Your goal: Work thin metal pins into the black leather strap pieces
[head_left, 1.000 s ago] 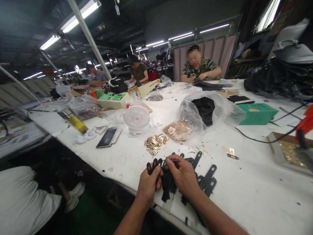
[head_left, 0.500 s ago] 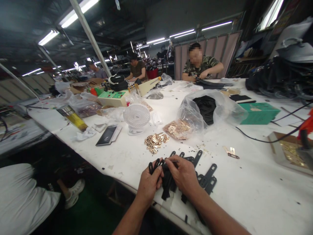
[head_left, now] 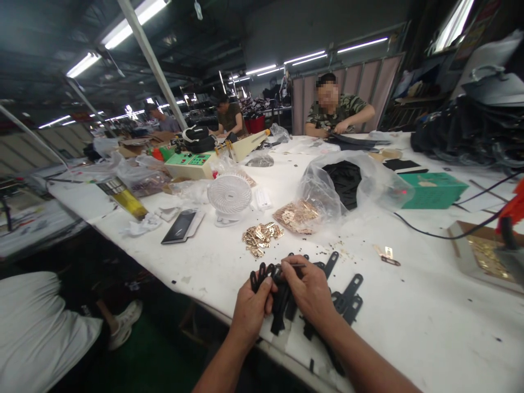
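Note:
My left hand [head_left: 251, 303] is closed round several black straps [head_left: 262, 273] whose slotted, rounded ends stick up past the fingers. Close beside it, my right hand [head_left: 309, 289] pinches a thin dark rod [head_left: 299, 265] between thumb and forefinger, at the upper end of the straps. The fingers hide the rod's tip. More black slotted straps [head_left: 351, 295] lie on the table under and to the right of my right hand. Just beyond the hands is a loose pile of gold metal plates [head_left: 261, 238], and a clear bag of similar plates [head_left: 298, 216] lies behind it.
Small dark and gold bits are scattered near the bag. A white fan [head_left: 229, 196], a phone [head_left: 180, 226] and a yellow bottle [head_left: 127, 201] stand or lie to the left. Rightward are a green box [head_left: 434, 189] and a carton [head_left: 466, 245]. A co-worker [head_left: 338, 112] sits opposite.
My right hand has shifted slightly up and right, with the rod still pinched. My left hand keeps its grip on the straps, barely moving.

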### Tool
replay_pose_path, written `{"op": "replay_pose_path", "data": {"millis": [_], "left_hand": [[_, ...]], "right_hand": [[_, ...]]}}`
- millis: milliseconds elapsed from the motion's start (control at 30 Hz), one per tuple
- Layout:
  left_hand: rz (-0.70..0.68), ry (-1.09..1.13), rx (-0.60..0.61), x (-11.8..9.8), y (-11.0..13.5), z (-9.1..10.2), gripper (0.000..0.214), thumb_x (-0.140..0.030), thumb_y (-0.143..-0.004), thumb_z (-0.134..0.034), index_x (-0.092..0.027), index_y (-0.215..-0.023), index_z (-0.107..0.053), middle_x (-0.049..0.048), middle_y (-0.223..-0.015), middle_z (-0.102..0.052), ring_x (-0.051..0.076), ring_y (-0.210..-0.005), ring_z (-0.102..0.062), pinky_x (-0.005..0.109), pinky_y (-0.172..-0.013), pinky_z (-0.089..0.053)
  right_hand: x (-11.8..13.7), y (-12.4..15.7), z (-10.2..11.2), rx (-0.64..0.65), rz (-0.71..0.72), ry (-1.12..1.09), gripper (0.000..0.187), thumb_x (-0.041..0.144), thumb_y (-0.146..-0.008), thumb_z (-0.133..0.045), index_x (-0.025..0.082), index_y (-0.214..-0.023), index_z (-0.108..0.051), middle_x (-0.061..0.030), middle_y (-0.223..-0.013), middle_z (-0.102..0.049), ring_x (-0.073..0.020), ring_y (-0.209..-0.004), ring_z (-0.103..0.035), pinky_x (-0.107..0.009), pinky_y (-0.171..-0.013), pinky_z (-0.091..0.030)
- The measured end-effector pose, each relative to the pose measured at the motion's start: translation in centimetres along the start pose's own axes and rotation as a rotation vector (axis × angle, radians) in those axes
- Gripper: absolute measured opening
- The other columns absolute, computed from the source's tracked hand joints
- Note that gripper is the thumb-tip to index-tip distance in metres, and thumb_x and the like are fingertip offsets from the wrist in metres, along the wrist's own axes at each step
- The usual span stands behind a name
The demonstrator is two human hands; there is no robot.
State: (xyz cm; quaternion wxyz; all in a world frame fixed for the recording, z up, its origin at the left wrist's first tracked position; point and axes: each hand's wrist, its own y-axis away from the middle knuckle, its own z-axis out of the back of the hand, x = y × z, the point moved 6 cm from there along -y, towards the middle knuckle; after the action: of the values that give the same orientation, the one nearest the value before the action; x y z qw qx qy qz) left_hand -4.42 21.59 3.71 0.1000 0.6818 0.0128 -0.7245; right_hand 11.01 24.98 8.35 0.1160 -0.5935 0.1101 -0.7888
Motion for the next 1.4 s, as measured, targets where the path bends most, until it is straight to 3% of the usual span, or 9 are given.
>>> {"op": "replay_pose_path", "data": {"millis": [300, 800, 1167, 1400], "left_hand": [[-0.003, 0.062, 0.018, 0.5, -0.2, 0.0, 0.021, -0.035, -0.089, -0.055, -0.015, -0.084, -0.058, -0.0047, -0.048, -0.050, 0.008, -0.039, -0.038, 0.019, -0.040, -0.031], [-0.006, 0.024, 0.004, 0.6, -0.3, -0.1, 0.020, -0.036, -0.087, -0.058, -0.018, -0.080, -0.054, -0.0068, -0.047, -0.046, 0.008, -0.039, -0.037, 0.019, -0.038, -0.029], [-0.004, 0.017, -0.018, 0.7, -0.1, 0.0, 0.024, -0.040, -0.087, -0.060, -0.018, -0.078, -0.055, -0.0064, -0.046, -0.048, 0.008, -0.038, -0.039, 0.019, -0.038, -0.029], [-0.001, -0.018, -0.057, 0.5, -0.1, 0.1, 0.027, -0.041, -0.087, -0.061, -0.018, -0.074, -0.054, -0.0066, -0.046, -0.048, 0.007, -0.038, -0.040, 0.017, -0.039, -0.031]], "right_hand": [[0.5, 0.8, -1.2, 0.102, 0.010, -0.065, 0.019, 0.027, -0.093, -0.053, 0.021, -0.082, -0.067, 0.0007, -0.073, -0.070, -0.0163, -0.068, -0.066, -0.024, -0.066, -0.047], [0.1, 1.5, -2.4, 0.133, 0.180, 0.149, 0.012, 0.020, -0.089, -0.057, 0.024, -0.087, -0.068, 0.0015, -0.085, -0.071, -0.0152, -0.077, -0.066, -0.023, -0.072, -0.044], [-0.1, 1.4, -2.4, 0.111, 0.181, 0.149, 0.013, 0.021, -0.091, -0.055, 0.023, -0.089, -0.067, 0.0016, -0.084, -0.070, -0.0142, -0.074, -0.065, -0.023, -0.070, -0.043], [0.0, 1.6, -3.0, 0.178, 0.275, 0.292, 0.012, 0.020, -0.091, -0.055, 0.023, -0.090, -0.067, -0.0016, -0.088, -0.071, -0.0176, -0.080, -0.066, -0.025, -0.073, -0.043]]}}
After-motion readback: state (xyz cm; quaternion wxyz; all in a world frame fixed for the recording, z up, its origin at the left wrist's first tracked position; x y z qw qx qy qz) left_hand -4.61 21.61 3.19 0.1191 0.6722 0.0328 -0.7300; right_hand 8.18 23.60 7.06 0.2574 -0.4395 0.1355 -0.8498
